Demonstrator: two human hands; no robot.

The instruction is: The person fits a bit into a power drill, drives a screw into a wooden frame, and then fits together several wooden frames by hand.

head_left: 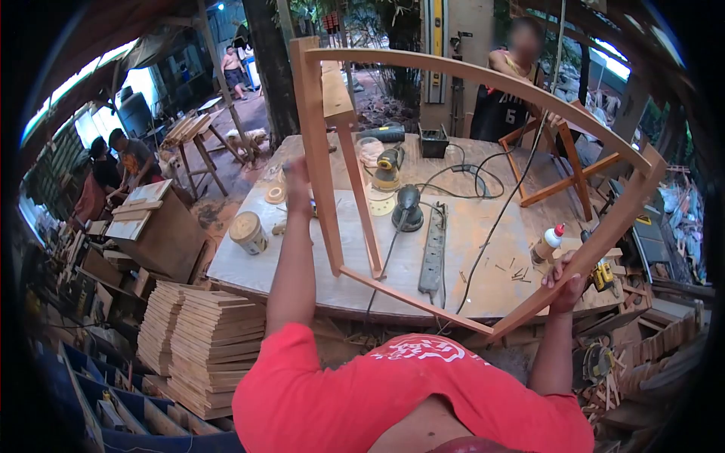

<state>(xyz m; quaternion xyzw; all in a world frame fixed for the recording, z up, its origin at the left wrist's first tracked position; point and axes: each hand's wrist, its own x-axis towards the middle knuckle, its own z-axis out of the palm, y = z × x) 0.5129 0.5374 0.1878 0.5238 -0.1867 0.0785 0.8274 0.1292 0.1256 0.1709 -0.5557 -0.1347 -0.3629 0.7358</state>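
A curved wooden frame (483, 66) stands tilted upright in front of me, over the near side of the worktable. On the right, my right hand (565, 282) has its fingers wrapped round the lower part of the frame's right post. My left hand (297, 180) is at the outer side of the left post; its fingers are blurred and partly hidden, so its hold is unclear. Behind the frame, a sander (408, 208) and a power strip (433, 249) lie on the table. A glue bottle (547, 243) stands near my right hand, with loose screws (519, 273) beside it.
The worktable (249, 273) also bears a tub (248, 232), a yellow sander (388, 167), a black box (433, 141) and cables. A yellow drill (602, 276) lies right. A person (513, 98) handles another wooden frame (581, 170) opposite. Stacked boards (208, 347) stand lower left.
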